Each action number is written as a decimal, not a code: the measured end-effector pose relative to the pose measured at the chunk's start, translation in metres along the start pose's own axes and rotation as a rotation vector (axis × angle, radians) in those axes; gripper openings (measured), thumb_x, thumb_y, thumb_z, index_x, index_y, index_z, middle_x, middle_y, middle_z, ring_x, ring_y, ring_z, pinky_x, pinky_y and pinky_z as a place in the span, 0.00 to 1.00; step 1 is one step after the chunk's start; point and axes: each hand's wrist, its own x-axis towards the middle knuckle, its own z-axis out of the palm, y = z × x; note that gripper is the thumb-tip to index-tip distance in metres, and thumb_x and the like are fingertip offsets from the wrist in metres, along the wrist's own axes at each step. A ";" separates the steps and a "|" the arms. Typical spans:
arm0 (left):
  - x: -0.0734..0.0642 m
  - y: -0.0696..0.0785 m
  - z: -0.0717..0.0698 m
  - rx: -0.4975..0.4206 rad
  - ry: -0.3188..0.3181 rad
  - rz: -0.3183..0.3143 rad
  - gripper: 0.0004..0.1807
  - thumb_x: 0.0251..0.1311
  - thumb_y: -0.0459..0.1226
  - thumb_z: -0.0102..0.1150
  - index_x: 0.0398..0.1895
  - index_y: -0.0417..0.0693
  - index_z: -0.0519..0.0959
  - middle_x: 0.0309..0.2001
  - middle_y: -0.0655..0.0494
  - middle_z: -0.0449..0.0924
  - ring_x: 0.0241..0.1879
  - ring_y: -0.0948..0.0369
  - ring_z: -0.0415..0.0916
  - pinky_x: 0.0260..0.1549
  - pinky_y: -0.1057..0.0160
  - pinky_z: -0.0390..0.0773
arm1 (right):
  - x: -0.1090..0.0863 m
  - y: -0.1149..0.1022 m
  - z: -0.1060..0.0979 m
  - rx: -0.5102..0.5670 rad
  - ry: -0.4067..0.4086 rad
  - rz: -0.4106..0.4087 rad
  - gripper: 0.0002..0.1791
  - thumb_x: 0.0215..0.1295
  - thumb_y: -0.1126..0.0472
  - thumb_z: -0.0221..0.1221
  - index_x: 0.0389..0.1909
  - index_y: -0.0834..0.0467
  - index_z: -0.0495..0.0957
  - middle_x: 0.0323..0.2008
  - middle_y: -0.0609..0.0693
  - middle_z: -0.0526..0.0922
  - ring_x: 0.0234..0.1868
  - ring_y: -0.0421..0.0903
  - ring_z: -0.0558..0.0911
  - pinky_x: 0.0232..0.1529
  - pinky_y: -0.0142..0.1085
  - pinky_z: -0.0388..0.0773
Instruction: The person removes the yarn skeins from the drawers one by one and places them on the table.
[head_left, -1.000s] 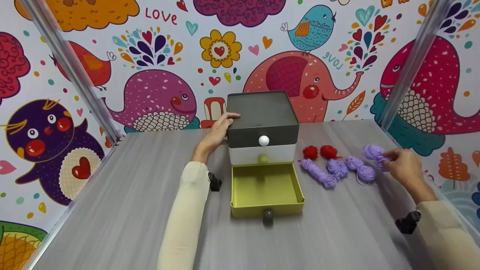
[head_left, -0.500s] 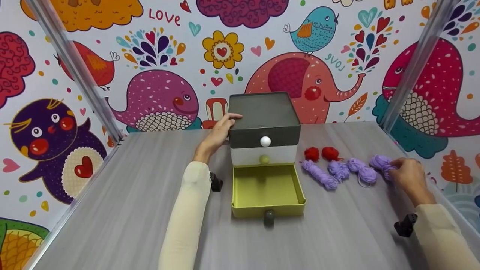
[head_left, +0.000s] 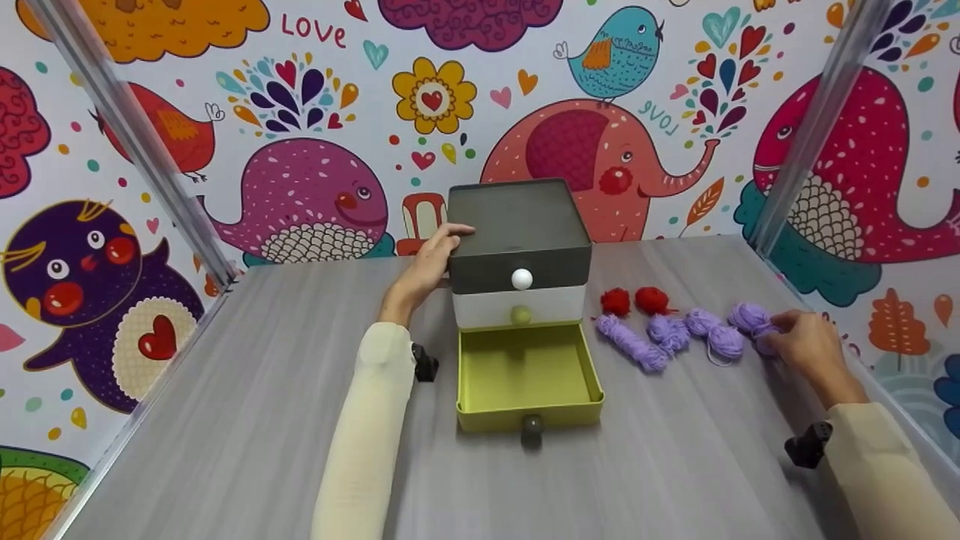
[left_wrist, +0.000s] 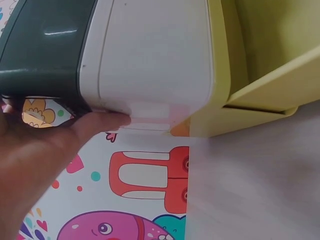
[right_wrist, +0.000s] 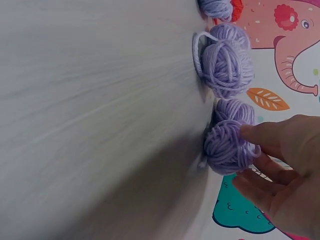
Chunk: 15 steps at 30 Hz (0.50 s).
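Note:
A small drawer unit point(head_left: 519, 217) with a dark grey top section stands at the table's centre. Its green bottom drawer point(head_left: 529, 420) is pulled out and holds nothing. My left hand point(head_left: 427, 266) rests against the unit's left side, fingers over the top edge; in the left wrist view the thumb point(left_wrist: 102, 122) lies along the white section point(left_wrist: 155, 55). At the right, my right hand point(head_left: 810, 345) pinches a purple yarn bundle point(head_left: 750, 319), tied at its waist. The right wrist view shows thumb and fingers at the near lobe of this yarn point(right_wrist: 230, 147), low at the tabletop.
Left of the held bundle lie more purple yarn bundles, one double-lobed point(head_left: 724, 342), one short point(head_left: 667, 332) and one long and twisted point(head_left: 631, 343). Two red yarn balls point(head_left: 651, 300) sit behind them. A cartoon-printed wall point(head_left: 315, 195) closes the back of the grey table point(head_left: 300, 420).
My right hand has brought the purple yarn bundle down and slightly to the right, into line with the others. The left hand stays on the drawer unit. The head view shifts slightly.

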 end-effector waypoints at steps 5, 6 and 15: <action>0.000 0.000 -0.001 0.007 -0.005 -0.011 0.21 0.79 0.42 0.31 0.67 0.57 0.68 0.56 0.44 0.71 0.45 0.54 0.79 0.46 0.55 0.81 | -0.006 -0.004 0.003 0.020 0.054 -0.021 0.29 0.74 0.56 0.52 0.67 0.73 0.65 0.62 0.74 0.71 0.52 0.63 0.75 0.54 0.48 0.81; 0.000 0.000 0.000 0.009 -0.004 -0.014 0.21 0.79 0.43 0.31 0.67 0.58 0.69 0.56 0.44 0.71 0.45 0.53 0.79 0.46 0.55 0.81 | -0.007 -0.006 0.004 0.025 0.074 -0.026 0.29 0.75 0.55 0.51 0.67 0.72 0.66 0.62 0.74 0.71 0.52 0.63 0.75 0.52 0.46 0.81; 0.000 0.001 -0.001 0.013 0.012 -0.012 0.20 0.78 0.43 0.32 0.66 0.58 0.69 0.55 0.44 0.72 0.44 0.54 0.79 0.44 0.56 0.81 | -0.017 -0.048 0.029 0.081 0.347 -0.084 0.27 0.77 0.48 0.46 0.57 0.67 0.78 0.47 0.65 0.81 0.43 0.53 0.75 0.34 0.27 0.71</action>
